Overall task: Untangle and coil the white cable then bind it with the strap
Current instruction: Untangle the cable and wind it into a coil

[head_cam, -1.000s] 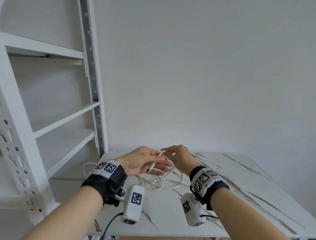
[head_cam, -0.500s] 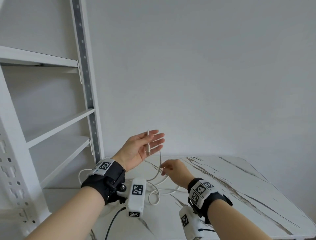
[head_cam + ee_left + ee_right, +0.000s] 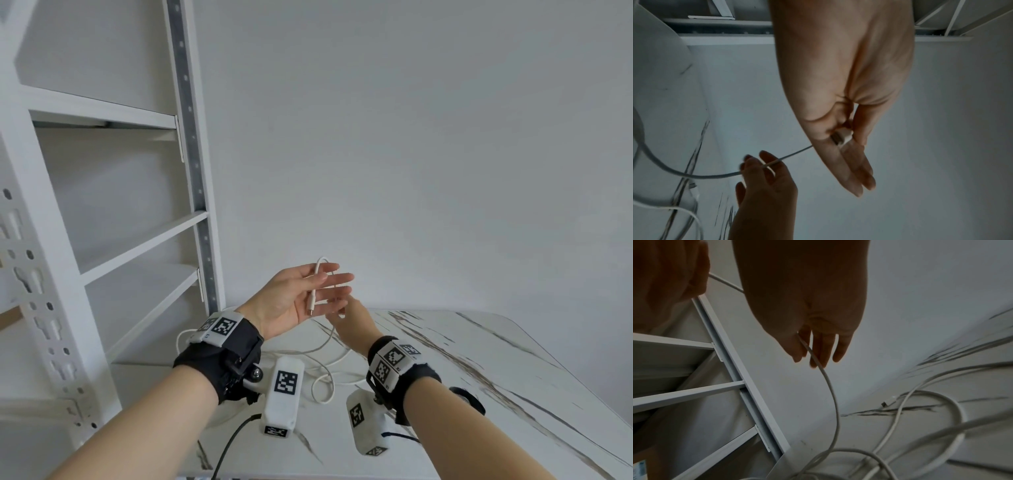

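Observation:
The white cable lies in loose tangled loops on the marble table. My left hand is raised, palm towards me. Its thumb pinches the plug end against the fingers, and the cable bends over the forefinger. My right hand sits just behind and below, pinching the cable a short way down from the plug. The cable drops from those fingers to the loops on the table. The other plug lies on the table. A black strap lies to the right of my right wrist.
A white metal shelf unit stands at the left, hard against the table's left edge. A plain white wall rises behind the table. Bare marble top stretches to the right of the strap.
My left hand rose from table height with the plug end, and the cable now bends over its forefinger. My right hand dropped along the cable, then came back up close under the left.

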Motion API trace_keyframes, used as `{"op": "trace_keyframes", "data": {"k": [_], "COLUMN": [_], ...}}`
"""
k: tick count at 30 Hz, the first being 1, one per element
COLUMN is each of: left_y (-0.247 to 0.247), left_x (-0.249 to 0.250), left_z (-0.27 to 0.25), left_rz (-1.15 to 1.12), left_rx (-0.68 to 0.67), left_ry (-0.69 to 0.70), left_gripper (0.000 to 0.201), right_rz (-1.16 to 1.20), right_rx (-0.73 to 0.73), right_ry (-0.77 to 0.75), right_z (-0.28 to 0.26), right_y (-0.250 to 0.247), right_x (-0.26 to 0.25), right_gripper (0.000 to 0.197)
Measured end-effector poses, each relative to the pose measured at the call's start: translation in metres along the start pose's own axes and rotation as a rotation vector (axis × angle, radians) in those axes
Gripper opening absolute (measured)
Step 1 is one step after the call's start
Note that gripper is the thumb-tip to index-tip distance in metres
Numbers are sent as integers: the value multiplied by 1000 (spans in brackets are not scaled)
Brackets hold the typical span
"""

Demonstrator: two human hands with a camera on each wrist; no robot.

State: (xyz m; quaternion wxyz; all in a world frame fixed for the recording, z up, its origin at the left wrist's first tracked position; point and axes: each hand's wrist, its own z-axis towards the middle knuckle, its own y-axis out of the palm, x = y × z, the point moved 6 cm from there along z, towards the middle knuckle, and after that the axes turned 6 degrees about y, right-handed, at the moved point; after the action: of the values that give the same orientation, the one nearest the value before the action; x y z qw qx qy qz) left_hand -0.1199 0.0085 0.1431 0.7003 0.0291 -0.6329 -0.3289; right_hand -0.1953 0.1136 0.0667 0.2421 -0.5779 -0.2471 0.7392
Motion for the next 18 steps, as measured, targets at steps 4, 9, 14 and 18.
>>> {"op": "trace_keyframes", "data": {"k": [4, 9, 14, 18], "left_y": [-12, -28, -29, -37], "left_x": [3, 1, -5, -5], "left_z": [3, 4, 5, 6], "left_rz": [-24, -47, -107, -78], "left_rx": [50, 109, 97, 147], "left_ry": [66, 131, 158, 193], "left_gripper": [21, 19, 15, 14], "right_rz": [80, 24, 11, 50], "right_rx": [-191, -329, -345, -402], "right_ry": [53, 59, 68, 9], "right_z": [-11, -27, -37, -45], "right_y": [17, 27, 28, 26], "right_x": [6, 17, 22, 11], "right_gripper": [10, 17, 24, 28]}}
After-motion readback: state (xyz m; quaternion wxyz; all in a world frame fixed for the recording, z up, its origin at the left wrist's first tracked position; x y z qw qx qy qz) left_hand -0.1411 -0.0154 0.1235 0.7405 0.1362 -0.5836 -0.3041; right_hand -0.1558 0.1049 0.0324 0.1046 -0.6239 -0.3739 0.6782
